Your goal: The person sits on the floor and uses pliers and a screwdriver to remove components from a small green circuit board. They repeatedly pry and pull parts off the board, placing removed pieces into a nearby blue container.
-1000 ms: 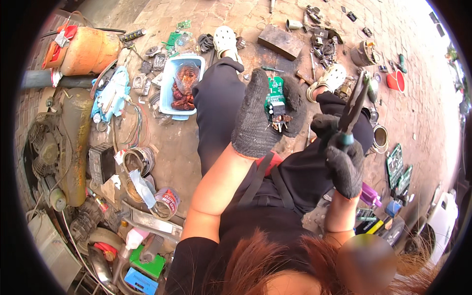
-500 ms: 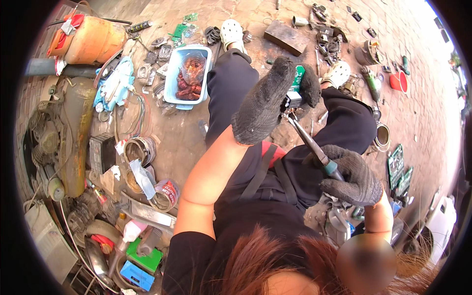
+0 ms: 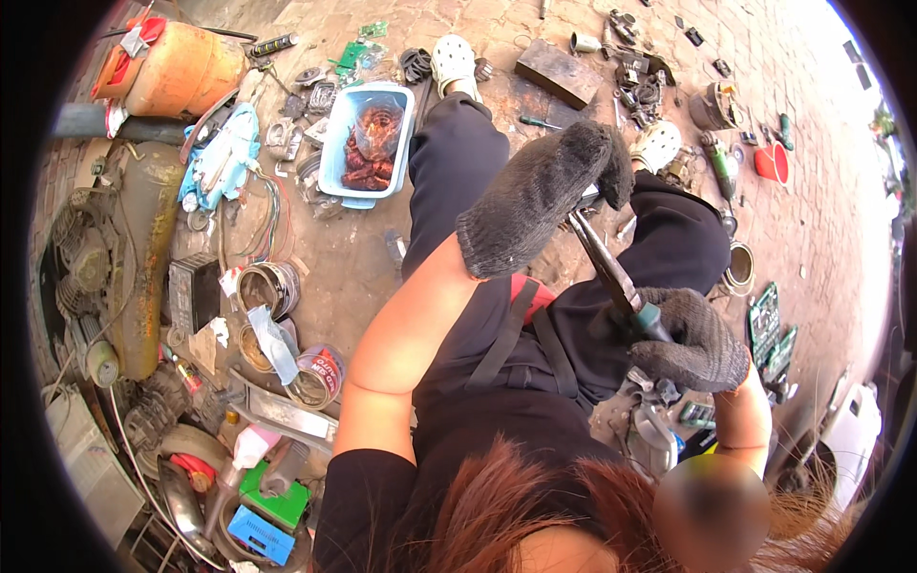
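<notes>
My left hand (image 3: pixel 535 201), in a dark grey knit glove, is closed around a small circuit board part (image 3: pixel 590 195). Only a light, shiny bit of that part shows below the fingers; the rest is hidden by the glove. My right hand (image 3: pixel 693 339), gloved alike, grips the dark green handles of long metal pliers (image 3: pixel 608 267). Their jaws point up and left, with the tips right at the part under my left hand. Whether the jaws pinch it, I cannot tell.
Between my feet lie a heavy metal block (image 3: pixel 559 73) and a screwdriver (image 3: pixel 541 123). A light blue basin (image 3: pixel 331 158) with reddish-brown scrap stands left of my leg. Further left is an orange gas cylinder (image 3: pixel 186 72). Circuit boards (image 3: pixel 764 323) and a red bucket (image 3: pixel 771 164) are at right.
My left hand has turned and closed over the circuit board part, so its green face is now hidden. The pliers' tips have shifted slightly right and up. The screwdriver shows more.
</notes>
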`<state>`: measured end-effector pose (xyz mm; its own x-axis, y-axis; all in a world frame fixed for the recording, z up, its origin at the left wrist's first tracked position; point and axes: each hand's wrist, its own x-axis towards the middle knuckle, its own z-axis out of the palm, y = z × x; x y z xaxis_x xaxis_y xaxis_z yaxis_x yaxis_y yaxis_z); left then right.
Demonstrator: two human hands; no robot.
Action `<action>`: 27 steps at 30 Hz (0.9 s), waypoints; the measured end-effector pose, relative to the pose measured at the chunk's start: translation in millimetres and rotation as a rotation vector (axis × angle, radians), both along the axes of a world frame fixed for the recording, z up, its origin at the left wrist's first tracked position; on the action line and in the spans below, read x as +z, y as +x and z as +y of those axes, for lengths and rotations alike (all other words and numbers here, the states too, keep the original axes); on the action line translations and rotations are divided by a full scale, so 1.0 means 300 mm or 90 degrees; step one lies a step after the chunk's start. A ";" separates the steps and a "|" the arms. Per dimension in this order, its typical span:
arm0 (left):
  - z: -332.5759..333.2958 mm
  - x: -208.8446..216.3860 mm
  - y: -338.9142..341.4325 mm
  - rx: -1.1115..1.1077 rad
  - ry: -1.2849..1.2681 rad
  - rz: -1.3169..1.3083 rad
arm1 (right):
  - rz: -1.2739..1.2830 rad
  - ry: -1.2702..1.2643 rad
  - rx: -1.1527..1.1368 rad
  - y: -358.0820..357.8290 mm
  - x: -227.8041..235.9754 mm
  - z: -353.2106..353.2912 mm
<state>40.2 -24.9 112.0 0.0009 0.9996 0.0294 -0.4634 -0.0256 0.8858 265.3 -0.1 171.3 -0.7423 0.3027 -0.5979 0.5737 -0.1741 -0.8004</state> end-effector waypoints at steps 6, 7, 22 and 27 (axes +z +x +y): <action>-0.002 -0.005 -0.004 -0.004 -0.002 -0.007 | -0.034 0.031 0.014 -0.007 0.010 -0.004; -0.002 -0.004 -0.005 -0.005 -0.003 -0.009 | -0.034 0.034 0.011 -0.010 0.014 -0.003; 0.018 -0.016 0.001 -0.006 -0.010 -0.029 | -0.055 -0.023 -0.006 0.003 0.000 0.026; 0.030 -0.021 0.001 -0.009 -0.013 -0.043 | -0.065 -0.093 -0.009 0.002 0.006 0.042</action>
